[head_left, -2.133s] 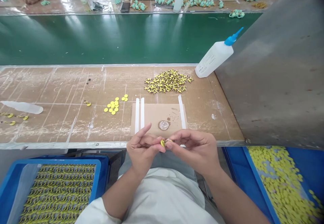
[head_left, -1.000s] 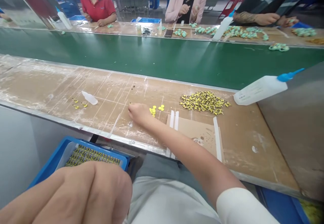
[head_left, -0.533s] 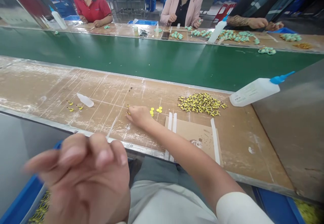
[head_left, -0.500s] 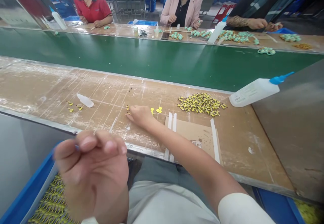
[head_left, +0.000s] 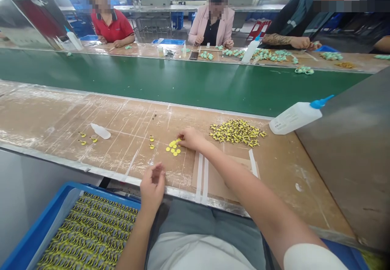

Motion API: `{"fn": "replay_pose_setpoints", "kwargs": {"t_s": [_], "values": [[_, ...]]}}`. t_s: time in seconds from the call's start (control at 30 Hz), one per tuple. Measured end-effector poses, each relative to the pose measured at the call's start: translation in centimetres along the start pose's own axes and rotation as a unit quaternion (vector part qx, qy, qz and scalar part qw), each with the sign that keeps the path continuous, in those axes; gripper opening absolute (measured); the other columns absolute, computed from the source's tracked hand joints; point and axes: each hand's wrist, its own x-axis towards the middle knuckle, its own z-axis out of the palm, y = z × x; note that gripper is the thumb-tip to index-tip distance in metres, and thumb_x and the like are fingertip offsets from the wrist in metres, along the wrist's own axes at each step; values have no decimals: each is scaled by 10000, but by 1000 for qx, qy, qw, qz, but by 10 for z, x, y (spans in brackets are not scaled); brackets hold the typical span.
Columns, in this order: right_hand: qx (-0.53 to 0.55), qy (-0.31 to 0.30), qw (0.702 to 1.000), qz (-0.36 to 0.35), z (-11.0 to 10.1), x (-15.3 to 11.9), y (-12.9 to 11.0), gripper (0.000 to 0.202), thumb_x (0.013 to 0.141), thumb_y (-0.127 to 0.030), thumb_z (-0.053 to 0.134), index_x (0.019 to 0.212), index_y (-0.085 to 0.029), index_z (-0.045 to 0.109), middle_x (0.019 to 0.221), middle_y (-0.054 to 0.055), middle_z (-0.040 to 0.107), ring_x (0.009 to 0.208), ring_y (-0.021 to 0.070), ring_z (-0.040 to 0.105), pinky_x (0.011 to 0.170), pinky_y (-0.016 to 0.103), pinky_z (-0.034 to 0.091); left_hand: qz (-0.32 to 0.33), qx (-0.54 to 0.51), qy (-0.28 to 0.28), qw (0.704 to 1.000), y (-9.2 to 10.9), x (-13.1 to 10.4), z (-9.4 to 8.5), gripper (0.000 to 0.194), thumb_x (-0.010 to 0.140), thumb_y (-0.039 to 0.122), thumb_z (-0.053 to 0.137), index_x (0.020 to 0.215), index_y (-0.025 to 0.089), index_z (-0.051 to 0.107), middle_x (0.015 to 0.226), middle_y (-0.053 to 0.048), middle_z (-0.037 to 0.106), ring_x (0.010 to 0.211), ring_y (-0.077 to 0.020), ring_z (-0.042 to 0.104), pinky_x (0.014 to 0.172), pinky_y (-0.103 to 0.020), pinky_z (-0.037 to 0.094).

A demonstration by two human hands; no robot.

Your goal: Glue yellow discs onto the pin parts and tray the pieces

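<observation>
My right hand reaches over the table, thumb and fingertips closed at the edge of a loose cluster of flat yellow discs. One disc shows at its fingertips. My left hand hovers by the table's front edge, fingers loosely curled, thumb apart, nothing visible in it. Between the hands and to the left lie two yellow discs with small dark parts on them. Farther left, several similar yellow-and-dark pieces lie beside a small white squeeze bottle. A heap of small yellow-and-black pieces lies right of my right hand.
A large white bottle with a blue nozzle leans against a metal panel at right. A taped cardboard sheet lies below my right forearm. Beyond runs a green belt, with co-workers behind it. A blue crate holds rows of yellow-and-dark pieces.
My right hand has moved right, from the two yellow-and-dark pieces to the disc cluster. My left hand has come down and forward to the table edge. The camera view has shifted slightly.
</observation>
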Motion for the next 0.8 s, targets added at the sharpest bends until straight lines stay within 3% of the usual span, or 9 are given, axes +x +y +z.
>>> {"fn": "replay_pose_setpoints", "kwargs": {"t_s": [0.13,0.37,0.5,0.63,0.8], "values": [[25,6,1000,1,0,0,13,165,992,-265,746,1093,-141,705,1072,56,705,989,219,688,919,418,589,101,76,-63,990,13,23,28,263,938,230,551,1175,169,649,1139,-139,714,1044,-244,702,890,-383,583],[17,55,998,19,-12,-23,25,222,1018,-256,699,1211,-150,674,1202,87,683,1116,254,659,1003,474,549,135,125,-52,982,20,64,67,257,905,172,562,1139,174,667,1124,-135,723,1070,-293,648,963,-454,520],[16,13,1000,-9,-10,-26,15,230,976,-282,763,1159,-157,701,1172,76,695,1118,258,658,1000,473,551,125,147,-18,981,14,76,72,253,903,174,544,1117,184,679,1091,-133,734,1059,-301,653,956,-459,516],[13,-20,1000,5,-10,-22,9,216,1003,-298,732,1158,-152,692,1170,82,687,1093,254,665,981,471,567,118,148,12,982,9,73,69,247,921,241,516,1092,175,682,1064,-142,731,1022,-299,663,931,-456,524],[27,-69,997,7,-18,-17,7,191,1023,-315,711,1096,-139,697,1065,59,706,952,211,699,882,398,607,130,140,9,982,7,74,70,281,877,295,522,1061,181,701,1034,-144,741,992,-318,675,923,-488,529]]}}
